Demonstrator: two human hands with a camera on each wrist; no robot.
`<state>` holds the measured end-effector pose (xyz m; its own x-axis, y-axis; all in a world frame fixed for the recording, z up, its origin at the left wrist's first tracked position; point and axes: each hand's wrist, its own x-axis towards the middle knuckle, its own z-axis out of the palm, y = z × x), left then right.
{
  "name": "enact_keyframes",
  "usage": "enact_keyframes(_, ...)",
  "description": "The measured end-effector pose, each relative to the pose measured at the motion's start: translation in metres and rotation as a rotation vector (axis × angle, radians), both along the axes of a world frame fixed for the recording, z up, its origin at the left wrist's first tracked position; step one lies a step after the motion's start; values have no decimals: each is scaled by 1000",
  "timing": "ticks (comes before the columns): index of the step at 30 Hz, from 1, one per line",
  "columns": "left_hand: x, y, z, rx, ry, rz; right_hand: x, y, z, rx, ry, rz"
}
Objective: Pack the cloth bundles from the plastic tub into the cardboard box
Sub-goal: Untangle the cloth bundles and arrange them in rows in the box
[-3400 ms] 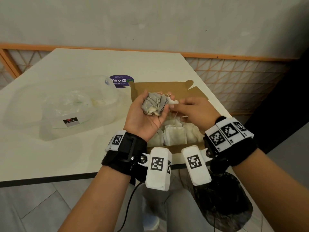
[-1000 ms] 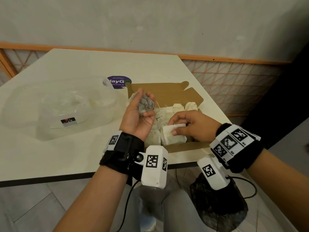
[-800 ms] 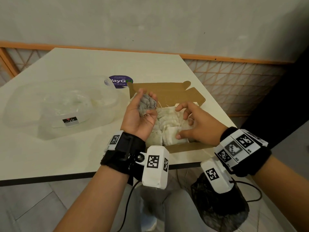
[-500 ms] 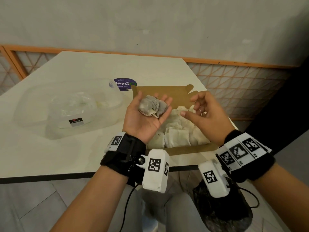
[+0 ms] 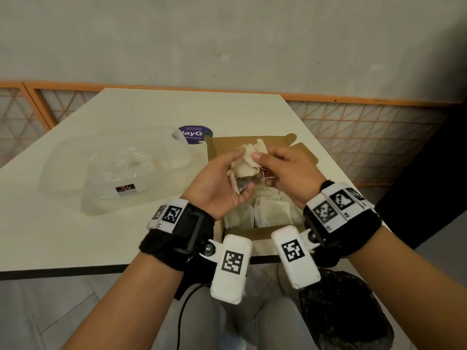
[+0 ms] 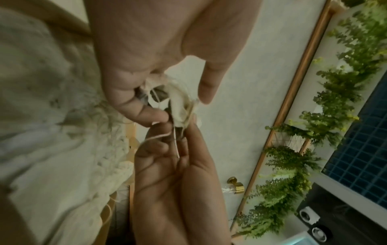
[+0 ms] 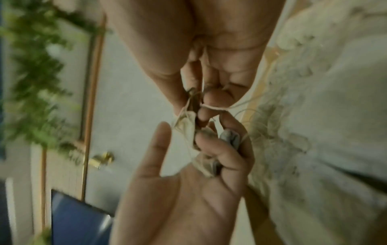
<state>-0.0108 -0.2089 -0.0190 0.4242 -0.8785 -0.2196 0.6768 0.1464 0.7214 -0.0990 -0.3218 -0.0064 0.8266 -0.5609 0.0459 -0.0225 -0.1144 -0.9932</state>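
My left hand (image 5: 227,179) lies palm up over the open cardboard box (image 5: 260,234), its fingers curled round a clump of cream and grey cloth bundles (image 5: 246,164) with loose strings. My right hand (image 5: 260,162) pinches a cream piece at the top of the clump. The left wrist view has the cloth (image 6: 181,107) caught between both hands. In the right wrist view a grey bundle (image 7: 229,139) sits under the curled left fingers (image 7: 209,140). Several cream bundles (image 5: 271,210) lie packed in the box. The clear plastic tub (image 5: 106,198) stands to the left.
The tub's clear lid (image 5: 63,168) lies beside it. A round purple sticker (image 5: 195,133) sits behind the box. The box stands close to the table's front edge (image 5: 75,271). A black bag (image 5: 346,311) lies below the table by my right arm.
My right hand set a white bundle in the box, lifted away open, and now pinches the clump in my left palm. The left fingers have curled tighter.
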Motion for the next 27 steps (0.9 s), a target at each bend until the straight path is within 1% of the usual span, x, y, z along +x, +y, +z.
enact_keyframes(1,1,0,-1,30,-34,16,-1,0,0,125,-18,29)
enact_keyframes(2,2,0,-2,58,-66,30,-2,-1,0,206,-25,50)
enact_keyframes(3,1,-1,-2,80,-98,38,-2,-2,-1,234,-19,57)
enact_keyframes(4,1,-1,-1,96,-126,39,-2,-3,-1,219,-1,50)
enact_keyframes(7,-2,-5,2,128,-171,40,-3,-9,-4,-12,70,-55)
enact_keyframes(8,-3,-6,2,130,-175,39,-3,-10,-4,-95,68,-105)
enact_keyframes(10,-5,-9,3,135,-181,32,-5,-11,-4,-231,4,-153)
enact_keyframes(12,-6,-12,2,152,-196,47,-8,-12,-2,-308,-68,-126)
enact_keyframes(15,-6,-15,2,179,-229,92,-17,-15,2,-405,-81,-80)
enact_keyframes(19,-10,-23,6,221,-283,81,-32,-27,5,-602,-129,-141)
enact_keyframes(21,-13,-28,10,245,-315,65,-41,-33,5,-644,-73,-121)
enact_keyframes(23,-18,-33,13,258,-354,21,-48,-40,1,-644,7,-72)
enact_keyframes(25,-23,-37,14,265,-394,-33,-55,-45,-5,-562,31,-34)
enact_keyframes(27,-27,-39,13,272,-423,-76,-59,-48,-10,-464,7,-54)
